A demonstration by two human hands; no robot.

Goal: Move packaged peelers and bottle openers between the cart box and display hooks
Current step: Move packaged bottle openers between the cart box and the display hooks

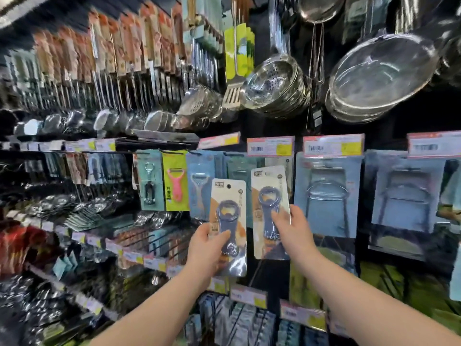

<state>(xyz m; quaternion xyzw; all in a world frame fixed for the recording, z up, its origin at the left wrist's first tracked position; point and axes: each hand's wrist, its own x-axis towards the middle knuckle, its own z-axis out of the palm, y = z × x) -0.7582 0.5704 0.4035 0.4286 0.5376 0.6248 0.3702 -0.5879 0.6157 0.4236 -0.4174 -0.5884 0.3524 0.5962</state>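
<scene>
Store shelving (pixel 154 143) of hanging utensils fills the frame (steel strainers (pixel 381 71) upper right). At centre, the left hand (pixel 207 248) grips one carded bottle opener (pixel 228 196) by its lower half; just right, the right hand (pixel 291 228) pinches a second opener card (pixel 268 181).

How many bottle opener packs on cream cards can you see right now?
2. The lower pack is gripped by the left hand; the higher pack is pinched by the right hand. More could be stacked behind either.
</scene>
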